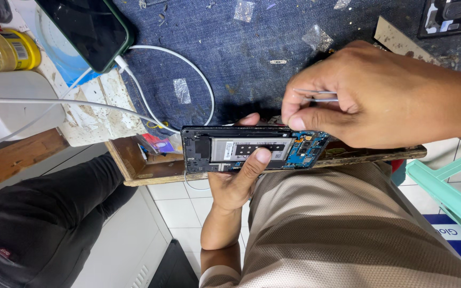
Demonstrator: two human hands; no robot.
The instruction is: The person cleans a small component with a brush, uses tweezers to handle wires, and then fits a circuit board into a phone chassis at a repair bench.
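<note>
The left hand (pixel 236 181) is gripping an opened phone (pixel 252 149) at the bench edge, thumb pressing on its battery (pixel 252 149), while the right hand (pixel 369 96) is pinching tweezers (pixel 316 96) just above the blue board (pixel 308 149). Scraps are sitting in a small wooden tray (pixel 134 160) beside it — denim (pixel 252 42) is covering the bench, white tile showing below. A charging phone (pixel 89 29), white cable (pixel 150 74) and yellow bottle (pixel 6 50) are lying left — nothing blocking the hands.

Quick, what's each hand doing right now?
Left hand: closed around the opened phone, thumb on its battery.
Right hand: closed, pinching tweezers over the phone's circuit board.
</note>
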